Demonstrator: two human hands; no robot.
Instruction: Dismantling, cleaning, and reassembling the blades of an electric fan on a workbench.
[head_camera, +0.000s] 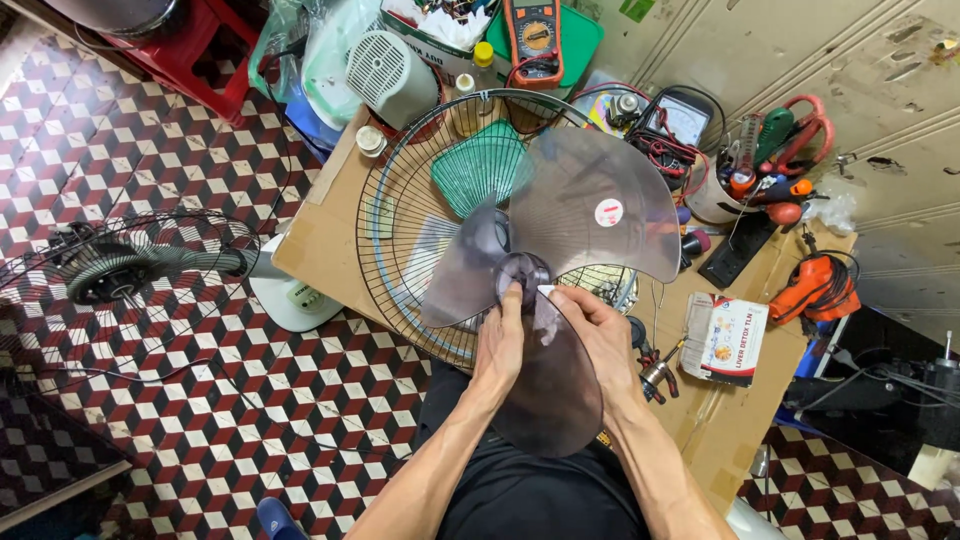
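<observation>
Both hands close on the translucent grey fan blade (560, 260) at its hub. The left hand (500, 340) wraps the hub from the near side with the thumb pointing up along it; the right hand (595, 330) pinches a small white piece (546, 291) against the hub between thumb and fingertips. The blade is held face-up toward the camera, its hub axis pointing roughly at the viewer; one lobe hangs down between the forearms, one spreads up and to the right, one out to the left. Both forearms rise from below and converge on the hub, wrists nearly level.

Directly behind the blade lies a round wire fan guard (400, 215) on a brown cardboard-covered work surface (320, 235), with a green ribbed plastic cover (475, 165) inside it. Right of the grip sit pliers (655, 375), a small printed box (725, 340) and an orange tool (815, 285); farther beyond, a multimeter (533, 35). Left of the grip, another fan (130, 265) stands on the checkered tile floor (250, 400).
</observation>
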